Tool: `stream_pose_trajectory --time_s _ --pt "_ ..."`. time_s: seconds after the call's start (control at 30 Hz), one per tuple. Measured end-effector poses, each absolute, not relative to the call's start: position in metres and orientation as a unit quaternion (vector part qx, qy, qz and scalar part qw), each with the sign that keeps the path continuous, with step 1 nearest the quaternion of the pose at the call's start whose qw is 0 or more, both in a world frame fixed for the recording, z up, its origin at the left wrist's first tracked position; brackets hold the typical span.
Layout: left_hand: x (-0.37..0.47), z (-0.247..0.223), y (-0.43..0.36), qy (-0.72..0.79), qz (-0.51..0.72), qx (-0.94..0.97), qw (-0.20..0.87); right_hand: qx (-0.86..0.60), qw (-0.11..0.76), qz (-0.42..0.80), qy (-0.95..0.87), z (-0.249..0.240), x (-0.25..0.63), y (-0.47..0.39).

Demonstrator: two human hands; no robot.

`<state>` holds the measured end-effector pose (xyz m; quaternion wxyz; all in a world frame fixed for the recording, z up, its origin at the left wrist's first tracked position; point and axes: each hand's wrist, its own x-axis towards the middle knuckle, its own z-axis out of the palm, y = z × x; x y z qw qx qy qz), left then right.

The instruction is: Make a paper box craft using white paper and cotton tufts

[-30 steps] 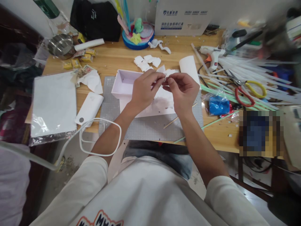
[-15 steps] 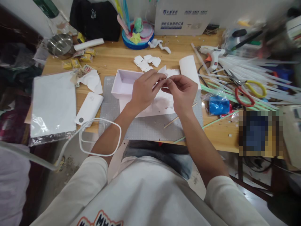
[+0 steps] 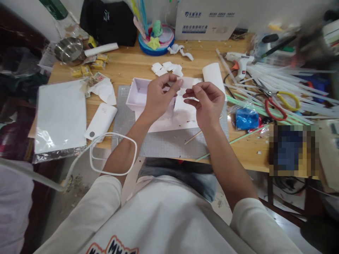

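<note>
Above the cutting mat (image 3: 164, 146), my left hand (image 3: 159, 97) pinches a small white piece of paper (image 3: 186, 83) between thumb and fingers. My right hand (image 3: 209, 104) is beside its right end, thumb and index finger pressed together; what they hold, if anything, is too small to make out. Behind the left hand is an open pale box (image 3: 140, 91), partly hidden by that hand. White sheets (image 3: 185, 109) with a greyish smudge lie beneath both hands. A thin wooden stick (image 3: 192, 138) rests on the mat below the right hand.
Small white squares (image 3: 166, 67) and a curled white sheet (image 3: 212, 74) lie behind the hands. To the right are a glue gun (image 3: 241, 63), scissors (image 3: 275, 98), translucent sticks (image 3: 286, 77) and a blue packet (image 3: 246, 118). A white power bank (image 3: 101, 120) and a white looped frame (image 3: 135, 155) are left.
My hands, whose fingertips met half a second ago, have moved slightly apart. The small white paper now shows between them, at the left thumb.
</note>
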<state>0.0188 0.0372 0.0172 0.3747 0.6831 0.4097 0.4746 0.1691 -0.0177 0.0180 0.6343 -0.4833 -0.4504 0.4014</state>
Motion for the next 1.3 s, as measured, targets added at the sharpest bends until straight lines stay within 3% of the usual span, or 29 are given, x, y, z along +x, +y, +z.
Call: stream_pose_trajectory --time_s 0.13,0.37,0.53,0.67,0.83,0.9,0.97,1.17,1.3 --pt "0.011 0.007 0.052 0.429 0.509 0.671 0.326 -0.557 0.557 0.26 -0.558 0.03 0.171 -0.036" --pt "0.005 0.013 0.057 0.434 0.564 0.628 0.316 -0.556 0.098 0.123 -0.816 0.036 0.149 -0.084" --pt "0.006 0.011 0.063 0.425 0.576 0.584 0.382 -0.54 -0.007 0.072 -0.838 0.019 0.135 -0.08" --pt "0.003 0.003 0.072 0.427 0.578 0.565 0.406 -0.55 0.056 0.097 -0.827 0.02 0.139 -0.081" --pt "0.0 0.001 0.073 0.433 0.562 0.573 0.411 -0.556 0.344 0.14 -0.744 0.038 0.153 -0.068" --pt "0.0 -0.001 0.074 0.442 0.553 0.585 0.395 -0.565 0.411 0.142 -0.702 0.043 0.155 -0.052" --pt "-0.001 -0.004 0.076 0.447 0.546 0.605 0.367 -0.579 0.423 0.148 -0.681 0.042 0.155 -0.033" --pt "0.001 -0.002 0.073 0.449 0.563 0.628 0.295 -0.574 0.327 0.125 -0.74 0.03 0.149 -0.006" --pt "0.005 0.016 0.053 0.427 0.585 0.647 0.239 -0.582 0.438 0.115 -0.675 0.028 0.154 -0.012"
